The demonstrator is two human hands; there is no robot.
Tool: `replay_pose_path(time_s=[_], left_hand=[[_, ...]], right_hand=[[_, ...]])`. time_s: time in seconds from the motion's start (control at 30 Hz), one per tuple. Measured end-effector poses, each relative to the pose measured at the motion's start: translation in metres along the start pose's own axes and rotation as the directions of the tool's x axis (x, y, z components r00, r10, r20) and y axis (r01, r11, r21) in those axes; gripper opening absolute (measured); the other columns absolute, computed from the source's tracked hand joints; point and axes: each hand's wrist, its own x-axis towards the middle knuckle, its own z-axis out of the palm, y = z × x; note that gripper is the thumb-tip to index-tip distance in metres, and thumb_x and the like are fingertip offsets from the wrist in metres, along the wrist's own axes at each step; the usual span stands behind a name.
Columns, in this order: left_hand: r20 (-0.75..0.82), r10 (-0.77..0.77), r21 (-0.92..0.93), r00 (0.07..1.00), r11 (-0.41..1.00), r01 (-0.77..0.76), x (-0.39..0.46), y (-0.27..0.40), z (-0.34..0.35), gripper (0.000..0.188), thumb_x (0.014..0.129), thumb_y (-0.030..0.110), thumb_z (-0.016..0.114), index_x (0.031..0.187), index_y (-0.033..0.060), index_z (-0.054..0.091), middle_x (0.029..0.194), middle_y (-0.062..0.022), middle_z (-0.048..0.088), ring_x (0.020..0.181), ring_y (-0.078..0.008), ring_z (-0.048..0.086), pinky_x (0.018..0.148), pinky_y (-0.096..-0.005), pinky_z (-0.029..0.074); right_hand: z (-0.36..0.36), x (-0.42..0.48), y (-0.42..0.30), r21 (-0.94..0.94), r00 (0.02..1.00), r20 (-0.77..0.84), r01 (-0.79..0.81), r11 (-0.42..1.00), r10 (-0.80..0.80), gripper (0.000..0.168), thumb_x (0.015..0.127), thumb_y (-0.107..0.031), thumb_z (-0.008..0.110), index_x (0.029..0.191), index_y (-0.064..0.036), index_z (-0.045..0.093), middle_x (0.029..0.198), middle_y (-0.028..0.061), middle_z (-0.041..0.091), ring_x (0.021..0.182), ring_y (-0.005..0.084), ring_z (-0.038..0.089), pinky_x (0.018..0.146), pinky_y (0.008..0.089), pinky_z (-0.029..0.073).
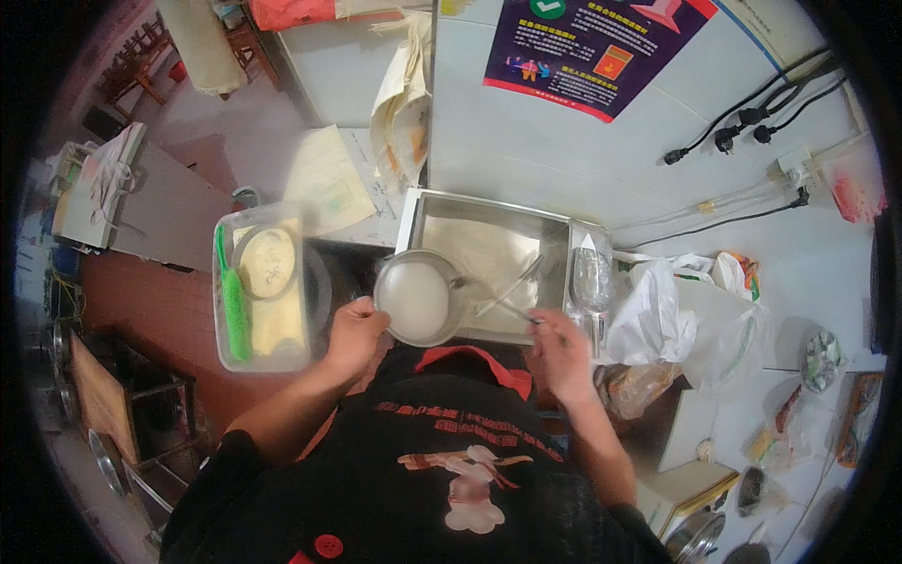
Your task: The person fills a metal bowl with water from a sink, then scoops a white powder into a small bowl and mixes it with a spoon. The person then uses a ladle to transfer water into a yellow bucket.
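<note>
My left hand [358, 331] grips the near-left rim of a round metal pot [456, 282] with cloudy whitish liquid [414, 299] in it. The pot overlaps the front left corner of a rectangular stainless steel basin [486, 201]. A pale, shiny layer [486, 243] covers part of the basin's floor. My right hand [562, 349], at the basin's front right edge, is closed around the end of a thin metal utensil [514, 310]. Its far end reaches over the basin, blurred, so its exact kind cannot be told.
On the left, a clear plastic tub [217, 303] holds yellowish powder [275, 324], a round rimmed vessel [268, 262] and a green brush [235, 310]. White plastic bags [645, 310] lie to the right. Power cords [740, 134] hang on the tiled wall. A cloth [328, 183] lies behind the tub.
</note>
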Motion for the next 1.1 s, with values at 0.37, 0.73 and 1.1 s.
replay_pose_path(time_s=[0.37, 0.73, 1.1], left_hand=[[0.108, 0.095, 0.099, 0.990, 0.989, -0.106, 0.023, -0.039, 0.006, 0.024, 0.078, 0.000, 0.061, 0.061, 0.0061, 0.045, 0.059, 0.0040, 0.040, 0.057, -0.0043, 0.036, 0.048, -0.0252, 0.030], [-0.061, 0.005, 0.078, 0.998, 0.997, -0.001, 0.016, -0.022, -0.024, 0.017, 0.077, 0.000, 0.057, 0.063, 0.0067, 0.049, 0.061, 0.0020, 0.048, 0.058, -0.0066, 0.045, 0.051, -0.0237, 0.034], [-0.098, 0.052, 0.093, 0.994, 0.995, -0.043, 0.011, -0.026, -0.027, 0.015, 0.077, 0.000, 0.059, 0.065, 0.0059, 0.052, 0.063, 0.0009, 0.050, 0.058, -0.0072, 0.045, 0.053, -0.0238, 0.036]], right_hand=[[0.030, 0.008, 0.035, 0.311, 0.949, 0.190, -0.302, 0.901, 0.252, 0.028, 0.098, -0.022, 0.049, 0.109, 0.000, 0.062, 0.080, 0.0040, 0.061, 0.060, 0.0102, 0.053, 0.057, 0.0222, 0.043], [-0.030, 0.012, 0.057, 0.250, 0.952, -0.174, -0.203, 0.947, 0.251, 0.028, 0.097, -0.022, 0.051, 0.109, 0.001, 0.062, 0.077, 0.0028, 0.060, 0.059, 0.0076, 0.049, 0.055, 0.0206, 0.040], [-0.021, 0.027, 0.042, 0.054, 0.976, -0.217, 0.046, 0.998, -0.033, 0.027, 0.097, -0.019, 0.049, 0.112, 0.000, 0.061, 0.083, 0.0039, 0.059, 0.061, 0.0088, 0.050, 0.058, 0.0237, 0.043]])
